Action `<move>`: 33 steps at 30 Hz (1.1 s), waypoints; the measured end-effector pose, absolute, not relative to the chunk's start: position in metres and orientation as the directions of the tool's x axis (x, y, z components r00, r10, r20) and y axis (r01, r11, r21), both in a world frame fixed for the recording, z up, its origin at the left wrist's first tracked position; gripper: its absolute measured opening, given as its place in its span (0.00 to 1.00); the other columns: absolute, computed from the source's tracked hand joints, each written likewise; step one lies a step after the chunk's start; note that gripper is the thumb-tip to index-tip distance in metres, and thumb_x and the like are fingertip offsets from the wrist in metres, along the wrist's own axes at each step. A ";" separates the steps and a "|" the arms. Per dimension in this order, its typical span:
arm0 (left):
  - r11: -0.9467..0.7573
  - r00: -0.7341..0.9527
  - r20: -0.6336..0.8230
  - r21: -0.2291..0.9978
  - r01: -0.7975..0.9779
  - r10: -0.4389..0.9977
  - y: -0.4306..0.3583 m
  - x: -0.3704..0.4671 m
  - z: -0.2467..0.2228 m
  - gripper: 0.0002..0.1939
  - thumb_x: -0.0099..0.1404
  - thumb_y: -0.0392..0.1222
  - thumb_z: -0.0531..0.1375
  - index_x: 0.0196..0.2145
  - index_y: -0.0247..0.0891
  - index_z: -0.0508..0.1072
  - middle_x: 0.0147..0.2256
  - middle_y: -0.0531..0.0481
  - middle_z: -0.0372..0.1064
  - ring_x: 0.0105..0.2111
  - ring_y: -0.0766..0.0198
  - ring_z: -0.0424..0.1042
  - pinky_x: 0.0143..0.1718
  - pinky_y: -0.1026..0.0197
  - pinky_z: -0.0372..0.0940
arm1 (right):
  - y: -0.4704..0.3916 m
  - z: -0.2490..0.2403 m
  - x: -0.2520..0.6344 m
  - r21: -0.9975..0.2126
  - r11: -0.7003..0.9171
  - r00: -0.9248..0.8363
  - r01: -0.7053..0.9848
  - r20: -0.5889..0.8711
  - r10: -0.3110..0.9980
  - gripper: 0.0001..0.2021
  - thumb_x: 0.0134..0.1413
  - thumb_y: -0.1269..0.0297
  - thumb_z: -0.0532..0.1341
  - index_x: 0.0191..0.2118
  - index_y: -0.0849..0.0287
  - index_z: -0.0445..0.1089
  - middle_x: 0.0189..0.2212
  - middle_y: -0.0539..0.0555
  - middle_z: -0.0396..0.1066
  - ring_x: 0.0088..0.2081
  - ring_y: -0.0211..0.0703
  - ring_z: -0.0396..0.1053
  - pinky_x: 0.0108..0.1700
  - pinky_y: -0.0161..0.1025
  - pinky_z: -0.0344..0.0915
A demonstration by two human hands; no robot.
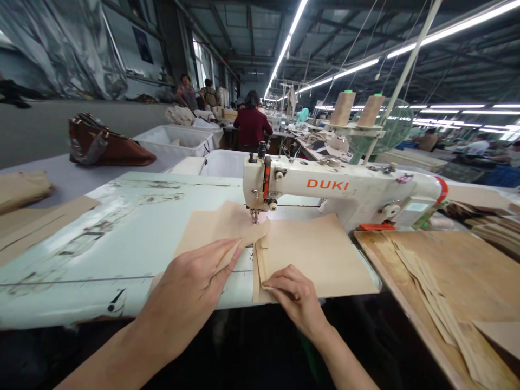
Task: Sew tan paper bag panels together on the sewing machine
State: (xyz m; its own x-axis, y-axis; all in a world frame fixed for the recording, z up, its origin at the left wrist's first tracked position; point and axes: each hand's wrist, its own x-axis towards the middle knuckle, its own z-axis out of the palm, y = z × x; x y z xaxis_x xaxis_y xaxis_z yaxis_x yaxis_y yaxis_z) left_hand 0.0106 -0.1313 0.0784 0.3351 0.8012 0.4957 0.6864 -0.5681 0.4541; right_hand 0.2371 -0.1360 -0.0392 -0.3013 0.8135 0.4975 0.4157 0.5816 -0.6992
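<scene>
A white sewing machine [300,181] stands across the middle, a tan fabric panel [320,254] lying flat on its bed under the arm. My left hand [195,276] is closed, pinching a folded tan fabric flap [249,236] just in front of the presser foot [255,215]. Fingertips of my right hand [294,292] pinch the lower end of a narrow tan fabric strip [262,262] near the front edge of the table. Another part of the tan cloth [203,227] spreads to the left, partly hidden by my left hand.
A pale green tabletop [162,216] with a printed ruler extends left. On the right, a wooden board [459,271] holds several tan strips [434,303]. Behind are a brown handbag [108,143], a white bin [179,140], two thread cones [343,108] and a person in dark red [252,124].
</scene>
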 end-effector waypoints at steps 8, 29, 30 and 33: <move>-0.580 0.374 0.454 0.505 0.640 0.809 -0.137 0.009 0.072 0.19 0.75 0.46 0.47 0.45 0.37 0.76 0.43 0.50 0.76 0.45 0.59 0.75 0.51 0.63 0.67 | -0.134 -0.040 0.232 -0.597 0.630 -0.347 0.497 0.528 0.775 0.07 0.65 0.65 0.62 0.45 0.52 0.77 0.39 0.52 0.73 0.38 0.44 0.63 0.39 0.41 0.62; -0.849 0.695 0.547 0.056 0.526 0.467 -0.146 0.004 0.020 0.25 0.66 0.26 0.46 0.57 0.34 0.66 0.55 0.47 0.68 0.57 0.62 0.65 0.60 0.59 0.60 | -0.139 -0.050 0.236 -0.458 0.691 -0.410 0.559 0.572 0.711 0.06 0.64 0.70 0.60 0.34 0.55 0.71 0.34 0.50 0.70 0.37 0.45 0.57 0.39 0.44 0.53; -0.869 0.732 0.560 -0.042 0.493 0.388 -0.146 0.003 0.011 0.27 0.63 0.25 0.45 0.57 0.33 0.66 0.56 0.45 0.67 0.58 0.61 0.63 0.62 0.57 0.58 | -0.141 -0.055 0.237 -0.432 0.701 -0.412 0.567 0.588 0.696 0.09 0.64 0.71 0.58 0.30 0.58 0.68 0.31 0.50 0.68 0.37 0.45 0.57 0.38 0.44 0.52; -0.859 0.804 0.545 -0.268 0.436 0.238 -0.143 0.000 -0.016 0.27 0.61 0.24 0.44 0.55 0.31 0.68 0.54 0.42 0.69 0.59 0.59 0.62 0.66 0.53 0.49 | -0.145 -0.066 0.239 -0.396 0.710 -0.420 0.582 0.602 0.680 0.11 0.60 0.77 0.55 0.26 0.61 0.61 0.30 0.51 0.65 0.38 0.46 0.57 0.39 0.45 0.51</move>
State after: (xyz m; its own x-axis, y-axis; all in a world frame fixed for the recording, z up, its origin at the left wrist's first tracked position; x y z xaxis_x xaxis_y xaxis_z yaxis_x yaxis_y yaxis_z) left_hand 0.0003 -0.1427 -0.0157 0.8039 0.2384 0.5449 0.4362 -0.8592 -0.2676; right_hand 0.2385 -0.1455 -0.0664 -0.4199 0.6795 0.6016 0.5824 0.7101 -0.3956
